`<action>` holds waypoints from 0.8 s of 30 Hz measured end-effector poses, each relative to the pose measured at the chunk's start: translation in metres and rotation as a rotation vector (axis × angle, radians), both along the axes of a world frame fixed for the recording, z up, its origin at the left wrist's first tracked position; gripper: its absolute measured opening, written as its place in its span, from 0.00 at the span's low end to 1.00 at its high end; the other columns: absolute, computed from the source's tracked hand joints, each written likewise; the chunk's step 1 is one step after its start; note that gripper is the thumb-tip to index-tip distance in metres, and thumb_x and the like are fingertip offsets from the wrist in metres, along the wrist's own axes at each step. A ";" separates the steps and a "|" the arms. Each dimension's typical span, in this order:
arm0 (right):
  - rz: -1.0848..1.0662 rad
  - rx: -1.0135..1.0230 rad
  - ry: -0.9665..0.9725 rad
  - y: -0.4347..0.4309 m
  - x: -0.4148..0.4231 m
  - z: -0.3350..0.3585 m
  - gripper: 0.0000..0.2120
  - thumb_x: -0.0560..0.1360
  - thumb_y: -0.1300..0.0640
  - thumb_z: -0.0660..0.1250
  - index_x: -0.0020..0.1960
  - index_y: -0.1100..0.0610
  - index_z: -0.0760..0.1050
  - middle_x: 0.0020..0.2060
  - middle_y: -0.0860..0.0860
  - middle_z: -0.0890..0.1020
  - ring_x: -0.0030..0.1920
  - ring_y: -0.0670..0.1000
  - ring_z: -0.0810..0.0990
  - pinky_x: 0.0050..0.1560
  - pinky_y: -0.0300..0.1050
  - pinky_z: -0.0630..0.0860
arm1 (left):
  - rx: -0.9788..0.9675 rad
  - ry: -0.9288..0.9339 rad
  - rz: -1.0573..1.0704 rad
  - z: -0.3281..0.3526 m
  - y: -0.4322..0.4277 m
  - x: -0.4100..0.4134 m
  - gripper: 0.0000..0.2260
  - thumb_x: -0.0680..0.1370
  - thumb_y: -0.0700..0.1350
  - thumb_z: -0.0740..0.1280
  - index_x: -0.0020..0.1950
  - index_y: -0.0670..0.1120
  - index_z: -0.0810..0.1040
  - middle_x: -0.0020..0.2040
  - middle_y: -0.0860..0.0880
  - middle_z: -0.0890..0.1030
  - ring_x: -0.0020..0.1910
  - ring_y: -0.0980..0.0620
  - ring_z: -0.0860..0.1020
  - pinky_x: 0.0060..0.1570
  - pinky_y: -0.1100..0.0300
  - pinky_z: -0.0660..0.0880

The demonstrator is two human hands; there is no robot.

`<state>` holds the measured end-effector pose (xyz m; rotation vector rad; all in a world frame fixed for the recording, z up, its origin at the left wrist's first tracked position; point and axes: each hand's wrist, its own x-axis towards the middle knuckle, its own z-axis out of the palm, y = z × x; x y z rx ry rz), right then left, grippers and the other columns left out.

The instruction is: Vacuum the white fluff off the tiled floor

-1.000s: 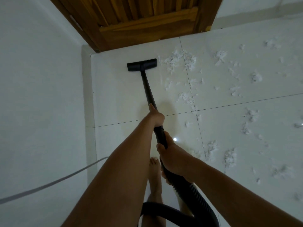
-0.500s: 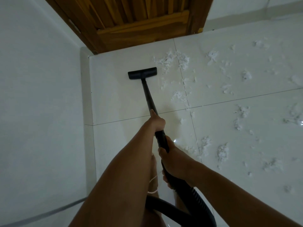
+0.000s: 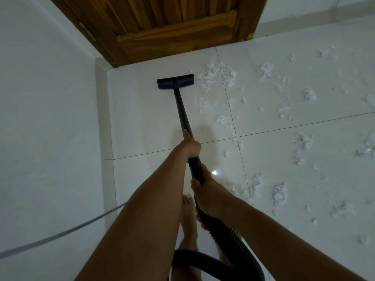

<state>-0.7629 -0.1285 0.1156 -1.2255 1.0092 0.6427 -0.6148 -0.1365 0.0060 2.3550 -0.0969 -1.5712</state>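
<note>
A black vacuum wand (image 3: 182, 110) runs from my hands to its flat floor head (image 3: 175, 81), which lies on the white tiled floor (image 3: 142, 122) near the wooden door. My left hand (image 3: 189, 146) grips the wand higher up. My right hand (image 3: 205, 194) holds the handle where the ribbed black hose (image 3: 229, 242) begins. White fluff (image 3: 215, 77) lies right beside the head's right end. More clumps of fluff (image 3: 279, 192) are scattered across the tiles to the right.
A brown wooden door (image 3: 162, 29) closes the far side. A white wall (image 3: 44, 118) runs along the left with a grey cord (image 3: 60, 233) across it. My bare foot (image 3: 187, 209) stands under my arms. The hose loops near the bottom edge.
The floor head slid back toward me and then forward again toward the door, ending next to the fluff by the threshold. Both hands kept their hold on the wand.
</note>
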 end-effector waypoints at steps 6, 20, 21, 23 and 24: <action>-0.022 -0.006 0.011 -0.006 0.026 -0.009 0.26 0.86 0.48 0.52 0.79 0.32 0.45 0.40 0.60 0.79 0.24 0.51 0.77 0.24 0.42 0.76 | -0.008 -0.014 -0.014 -0.008 -0.009 0.026 0.36 0.83 0.43 0.55 0.80 0.55 0.32 0.68 0.38 0.73 0.56 0.42 0.79 0.60 0.46 0.78; -0.067 0.044 0.027 -0.031 0.068 -0.016 0.27 0.87 0.50 0.52 0.80 0.32 0.46 0.40 0.60 0.77 0.26 0.51 0.76 0.25 0.43 0.76 | -0.002 -0.035 0.010 -0.025 -0.034 0.070 0.36 0.82 0.43 0.56 0.80 0.56 0.33 0.63 0.38 0.75 0.57 0.41 0.80 0.59 0.46 0.79; -0.088 0.070 0.036 -0.034 0.071 -0.014 0.26 0.87 0.50 0.52 0.79 0.32 0.47 0.40 0.60 0.76 0.26 0.52 0.76 0.26 0.45 0.76 | 0.005 -0.036 0.009 -0.024 -0.036 0.074 0.36 0.82 0.43 0.56 0.80 0.56 0.34 0.63 0.38 0.76 0.57 0.42 0.80 0.59 0.46 0.79; -0.115 0.108 0.049 -0.037 0.078 -0.008 0.25 0.87 0.51 0.52 0.79 0.32 0.49 0.40 0.60 0.76 0.28 0.53 0.76 0.27 0.46 0.76 | 0.009 -0.027 0.011 -0.018 -0.039 0.080 0.37 0.81 0.43 0.56 0.80 0.56 0.34 0.64 0.38 0.76 0.57 0.42 0.80 0.59 0.46 0.79; -0.123 0.125 0.048 -0.039 0.080 -0.004 0.25 0.87 0.52 0.52 0.79 0.33 0.50 0.39 0.60 0.75 0.29 0.53 0.76 0.28 0.46 0.76 | 0.009 -0.020 0.017 -0.014 -0.040 0.082 0.37 0.81 0.43 0.56 0.81 0.56 0.35 0.65 0.38 0.76 0.57 0.42 0.80 0.59 0.46 0.80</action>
